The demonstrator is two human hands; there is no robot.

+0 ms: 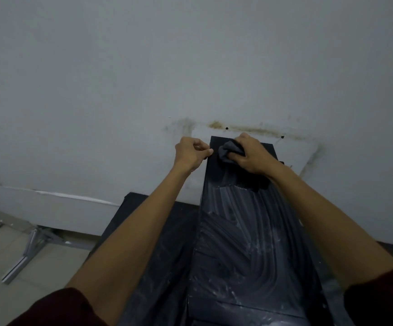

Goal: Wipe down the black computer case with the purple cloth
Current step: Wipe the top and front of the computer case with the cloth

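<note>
As the right hand (253, 156) grips the cloth (227, 152), the case (238, 231) points wallward.

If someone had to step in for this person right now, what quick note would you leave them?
Right hand: grips the bunched cloth on the far end of the case top.
Left hand: fingers curled, thumb at the case's far left edge; whether it has a grip is unclear.
Done: wipe streaks cover most of the top.
Left: white specks show at the near end.
</note>
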